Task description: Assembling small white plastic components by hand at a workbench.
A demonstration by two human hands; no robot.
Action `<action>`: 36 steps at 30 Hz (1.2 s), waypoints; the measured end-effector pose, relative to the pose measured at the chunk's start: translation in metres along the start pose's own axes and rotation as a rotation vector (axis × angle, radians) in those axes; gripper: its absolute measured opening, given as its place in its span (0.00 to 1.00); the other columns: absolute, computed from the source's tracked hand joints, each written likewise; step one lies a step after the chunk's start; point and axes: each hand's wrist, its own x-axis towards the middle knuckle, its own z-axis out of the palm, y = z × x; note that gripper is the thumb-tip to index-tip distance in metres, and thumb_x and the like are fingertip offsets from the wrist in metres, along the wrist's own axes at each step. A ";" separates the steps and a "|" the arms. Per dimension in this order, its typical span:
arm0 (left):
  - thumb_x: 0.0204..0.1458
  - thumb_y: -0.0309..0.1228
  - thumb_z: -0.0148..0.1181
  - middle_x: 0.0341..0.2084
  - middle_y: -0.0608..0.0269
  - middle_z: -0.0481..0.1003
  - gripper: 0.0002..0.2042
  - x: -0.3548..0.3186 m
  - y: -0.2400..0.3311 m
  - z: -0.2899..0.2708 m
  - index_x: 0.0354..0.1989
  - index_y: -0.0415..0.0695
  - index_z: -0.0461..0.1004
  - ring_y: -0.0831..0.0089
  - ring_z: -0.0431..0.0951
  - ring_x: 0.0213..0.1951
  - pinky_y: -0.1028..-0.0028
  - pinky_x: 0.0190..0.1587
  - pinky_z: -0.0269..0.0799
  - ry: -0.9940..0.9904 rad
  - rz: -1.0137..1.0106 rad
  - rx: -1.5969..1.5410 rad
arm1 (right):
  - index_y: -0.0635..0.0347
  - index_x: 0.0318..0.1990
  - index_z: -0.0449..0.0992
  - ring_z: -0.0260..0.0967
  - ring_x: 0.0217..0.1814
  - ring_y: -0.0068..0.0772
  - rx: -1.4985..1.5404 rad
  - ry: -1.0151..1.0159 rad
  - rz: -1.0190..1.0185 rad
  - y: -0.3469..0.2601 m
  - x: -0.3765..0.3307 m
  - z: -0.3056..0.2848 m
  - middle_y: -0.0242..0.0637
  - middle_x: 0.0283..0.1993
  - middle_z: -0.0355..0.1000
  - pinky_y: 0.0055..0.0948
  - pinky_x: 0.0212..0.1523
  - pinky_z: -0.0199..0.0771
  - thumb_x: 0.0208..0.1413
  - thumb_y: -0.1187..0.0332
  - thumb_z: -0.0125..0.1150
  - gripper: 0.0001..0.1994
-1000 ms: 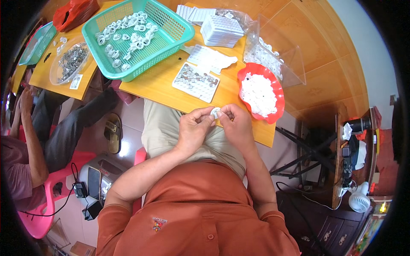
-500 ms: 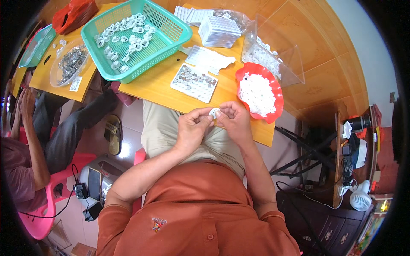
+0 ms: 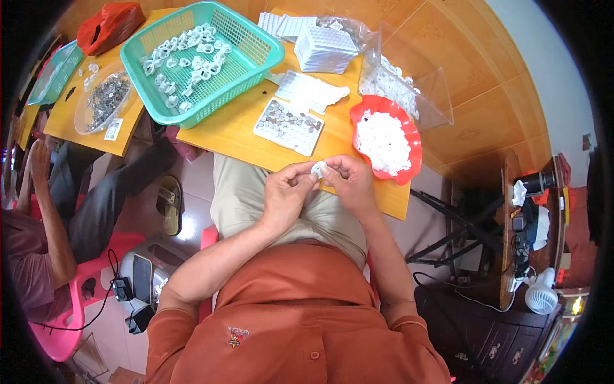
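My left hand [image 3: 286, 193], right hand [image 3: 351, 185]: both pinching small white round piece [image 3: 318, 168], by near edge of desk [image 3: 224, 136]. Pinch unchanged from second ago; piece unreleased.

Small ring [image 3: 318, 168] white, tray [image 3: 299, 143] white, discs [image 3: 276, 119] silver-grey, basket [image 3: 238, 89] sea-green with lattice pattern, dish [image 3: 414, 136] bright red, heaped bits [image 3: 382, 142] white, tabletop [image 3: 220, 134] honey-yellow, shirt [image 3: 268, 313] rust-orange, trousers [image 3: 240, 198] pale khaki, bag [image 3: 110, 31] orange-red
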 end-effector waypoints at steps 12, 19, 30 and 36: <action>0.53 0.18 0.55 0.28 0.67 0.76 0.12 0.002 -0.003 0.000 0.47 0.32 0.74 0.85 0.72 0.29 0.84 0.33 0.69 0.118 0.015 -0.104 | 0.63 0.35 0.75 0.72 0.32 0.46 -0.627 0.279 -0.567 -0.016 -0.008 0.027 0.43 0.33 0.71 0.36 0.32 0.72 0.47 0.76 0.61 0.06; 0.54 0.21 0.58 0.32 0.64 0.78 0.12 0.001 -0.003 -0.003 0.47 0.33 0.74 0.83 0.75 0.31 0.84 0.36 0.72 0.071 -0.034 0.004 | 0.67 0.34 0.75 0.74 0.34 0.36 -0.298 0.200 -0.217 -0.014 -0.007 0.015 0.43 0.34 0.73 0.30 0.33 0.74 0.51 0.76 0.58 0.05; 0.55 0.21 0.57 0.30 0.65 0.78 0.12 0.001 -0.004 0.000 0.48 0.33 0.74 0.85 0.74 0.30 0.85 0.35 0.71 0.053 -0.065 -0.054 | 0.66 0.34 0.75 0.73 0.33 0.37 -0.376 0.173 -0.219 -0.014 -0.006 0.009 0.42 0.32 0.72 0.30 0.33 0.71 0.51 0.76 0.58 0.04; 0.54 0.21 0.57 0.29 0.65 0.78 0.12 0.001 -0.009 -0.002 0.48 0.33 0.74 0.85 0.74 0.30 0.85 0.34 0.71 0.038 -0.065 -0.045 | 0.65 0.34 0.75 0.72 0.33 0.43 -0.443 0.136 -0.250 -0.019 -0.007 0.007 0.45 0.32 0.72 0.34 0.34 0.70 0.50 0.75 0.58 0.04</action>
